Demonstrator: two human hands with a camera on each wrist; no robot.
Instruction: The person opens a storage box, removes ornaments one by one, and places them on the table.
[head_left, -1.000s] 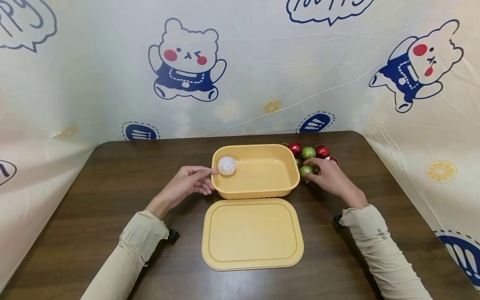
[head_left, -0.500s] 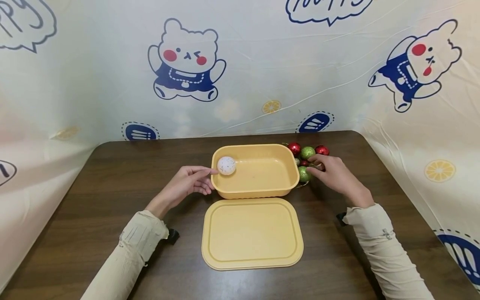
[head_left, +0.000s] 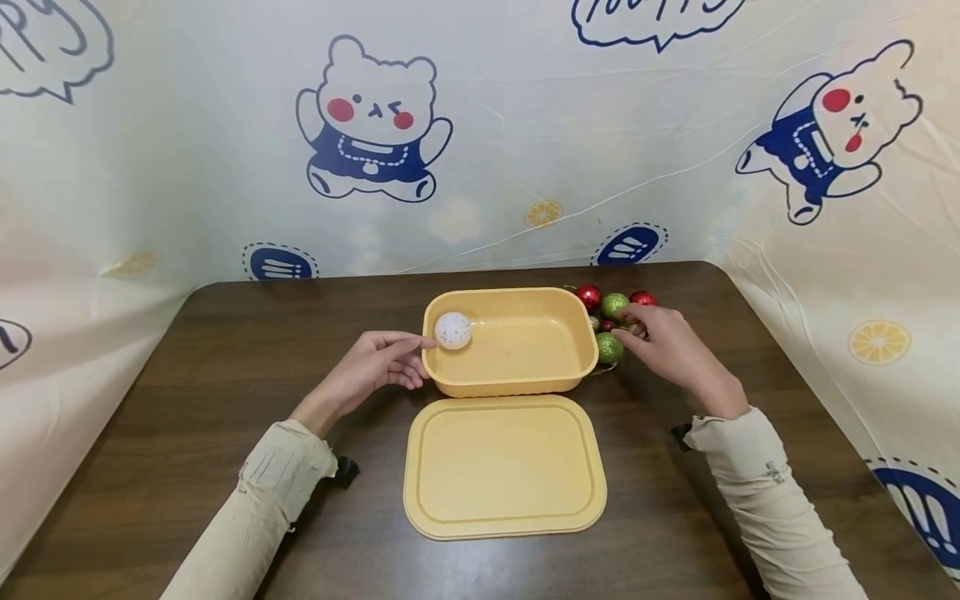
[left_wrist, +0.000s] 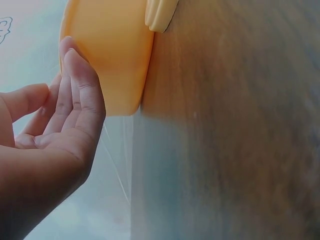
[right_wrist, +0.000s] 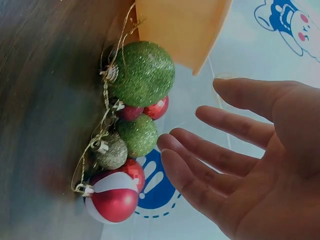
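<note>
My left hand (head_left: 382, 362) rests its fingers at the left end of a yellow plastic box (head_left: 517, 388); in the left wrist view the fingertips lie along the box wall (left_wrist: 112, 55). Inside the box, near that end, sits a white speckled ball (head_left: 453, 331). Right of the box is a cluster of Christmas baubles. My right hand (head_left: 671, 346) hovers beside them, fingers spread and nothing held. The right wrist view shows a large green glitter bauble (right_wrist: 145, 72) closest to the box and a red-and-white bauble (right_wrist: 114, 197) farthest from it, both with gold strings.
A flat yellow lid (head_left: 506, 467) lies on the brown wooden table (head_left: 187, 467) directly in front of the box. Smaller red, green and gold baubles (right_wrist: 111, 151) sit between the larger ones. Behind the table hangs a pale cloth (head_left: 495, 125) printed with cartoon bears.
My right hand has drawn back slightly right from the front green bauble, which has shifted a little left towards the box. My left hand, the box and the white ball stay where they were.
</note>
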